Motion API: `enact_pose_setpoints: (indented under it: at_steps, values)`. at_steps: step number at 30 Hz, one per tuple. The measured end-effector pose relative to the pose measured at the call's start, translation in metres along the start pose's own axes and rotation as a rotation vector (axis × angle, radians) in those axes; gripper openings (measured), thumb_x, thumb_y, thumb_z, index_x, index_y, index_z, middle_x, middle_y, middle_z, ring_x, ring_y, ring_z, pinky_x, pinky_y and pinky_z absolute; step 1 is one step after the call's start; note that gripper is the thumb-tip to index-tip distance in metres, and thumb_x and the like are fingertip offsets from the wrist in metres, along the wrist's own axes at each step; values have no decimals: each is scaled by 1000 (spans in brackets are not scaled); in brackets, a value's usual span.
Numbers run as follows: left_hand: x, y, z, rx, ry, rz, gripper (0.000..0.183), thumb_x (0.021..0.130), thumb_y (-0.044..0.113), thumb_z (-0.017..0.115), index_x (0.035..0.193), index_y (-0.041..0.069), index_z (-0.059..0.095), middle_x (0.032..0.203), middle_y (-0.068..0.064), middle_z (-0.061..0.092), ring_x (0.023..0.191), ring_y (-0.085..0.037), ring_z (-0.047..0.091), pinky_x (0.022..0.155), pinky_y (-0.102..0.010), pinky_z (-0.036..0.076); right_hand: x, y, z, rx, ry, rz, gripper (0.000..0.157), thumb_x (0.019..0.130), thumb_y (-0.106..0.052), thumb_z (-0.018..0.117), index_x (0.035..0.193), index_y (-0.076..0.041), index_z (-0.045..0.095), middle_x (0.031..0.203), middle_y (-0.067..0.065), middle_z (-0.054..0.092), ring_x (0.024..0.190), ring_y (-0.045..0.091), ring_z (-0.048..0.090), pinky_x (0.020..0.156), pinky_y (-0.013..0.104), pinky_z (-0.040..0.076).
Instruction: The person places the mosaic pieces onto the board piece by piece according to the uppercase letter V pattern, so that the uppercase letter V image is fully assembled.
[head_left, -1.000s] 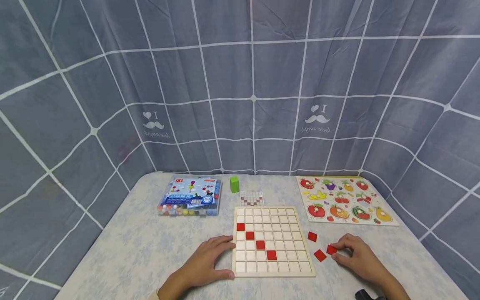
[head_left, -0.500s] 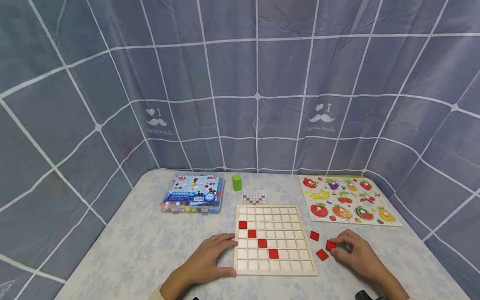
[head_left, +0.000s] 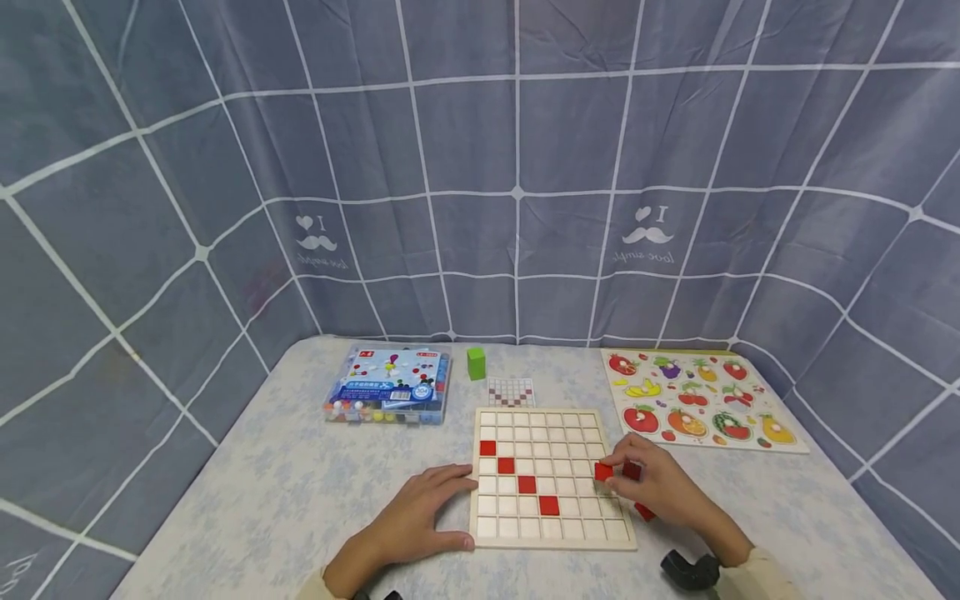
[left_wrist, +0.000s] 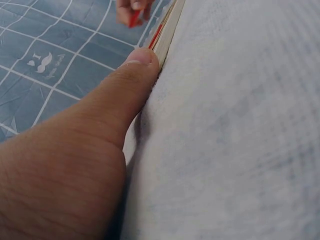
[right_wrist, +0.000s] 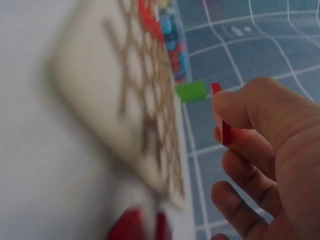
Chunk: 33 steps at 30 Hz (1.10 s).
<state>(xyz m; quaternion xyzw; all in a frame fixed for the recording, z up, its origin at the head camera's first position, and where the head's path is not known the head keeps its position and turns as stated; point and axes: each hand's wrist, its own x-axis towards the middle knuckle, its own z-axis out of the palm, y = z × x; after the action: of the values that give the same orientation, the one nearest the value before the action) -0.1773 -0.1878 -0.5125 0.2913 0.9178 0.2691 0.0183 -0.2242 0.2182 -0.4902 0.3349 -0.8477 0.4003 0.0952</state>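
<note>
A wooden grid board [head_left: 576, 533] lies on the table with several red square tiles [head_left: 527, 484] set in a diagonal of its cells. My left hand [head_left: 416, 517] rests against the board's left edge, thumb near the front corner and fingers spread along the side. Over the board's right edge, my right hand [head_left: 656, 479] pinches a red tile [right_wrist: 221, 115] between thumb and fingers; the right wrist view shows it raised off the board. Two loose red tiles lie under and beside that hand, one shaded [head_left: 632, 472] and one partly hidden [head_left: 644, 512].
Behind the board lies a small printed pattern card [head_left: 512, 392], with a green block [head_left: 476, 364] beside it. A plastic box of molecule-model parts [head_left: 388, 385] sits back left. At back right is a fruit picture board [head_left: 705, 400]. A grid-patterned curtain [head_left: 480, 167] surrounds the table.
My right hand has picked up a red tile from the table and carried it left to the board's right edge. The left hand stays at the board's left side.
</note>
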Motion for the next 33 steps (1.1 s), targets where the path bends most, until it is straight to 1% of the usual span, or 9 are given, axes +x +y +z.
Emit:
enact_pose_setpoints:
  at_steps: [1,5,10,12,17,22,28,32,33]
  values:
    - [0,0,0,2,3,3,75,84,73,64,144,28,55,154,5,44,141,-24,39,106,-60,34,6,-1,2,17,-8,-19,20,85,-4,81,101,-14,75,97,-7,60,86,18,57,70,31,51]
    - [1,-2,0,4,18,15,74,85,72,64,143,27,55,154,5,44,141,-24,40,106,-59,35,25,-2,14,81,-56,-50,17,88,-7,79,105,-12,76,101,-4,60,89,21,56,72,32,51]
    - [-1,-2,2,-5,13,16,75,84,72,64,144,28,55,154,5,44,141,-25,40,107,-60,35,30,-4,28,121,-159,-14,18,91,-14,78,108,-8,77,100,-1,61,81,21,53,66,27,46]
    - [-2,-2,2,-2,9,16,75,85,73,63,144,27,55,154,5,44,141,-25,40,107,-60,35,30,-6,31,127,-179,3,19,90,-16,79,108,-8,78,99,0,61,80,21,52,66,26,44]
    - [-1,-1,-1,2,17,16,75,85,72,64,144,26,55,154,4,44,141,-25,40,107,-60,35,31,-5,34,119,-173,35,20,88,-15,81,107,-9,79,98,-1,61,80,19,51,68,27,41]
    - [1,0,-3,-10,4,4,76,85,73,64,144,27,55,155,5,44,141,-25,39,107,-61,34,31,-3,36,63,-190,49,21,88,-18,82,108,-12,79,98,-6,62,78,11,49,67,26,40]
    - [0,-1,0,-8,-5,-3,76,84,73,63,144,27,55,154,5,44,141,-26,39,107,-61,34,28,-3,39,21,-171,1,17,87,-19,82,104,-15,80,96,-9,63,76,9,48,64,27,36]
    - [0,-2,1,-10,-1,5,75,85,73,63,144,28,55,155,5,43,141,-26,39,107,-61,34,27,-3,40,-4,-159,-19,13,88,-20,82,100,-22,78,95,-12,62,77,8,48,68,32,32]
    - [0,-2,1,-10,0,8,75,85,73,63,144,28,55,155,5,43,141,-26,39,107,-61,34,26,-4,40,-11,-163,-9,13,88,-21,82,100,-23,78,95,-13,62,78,8,48,69,34,31]
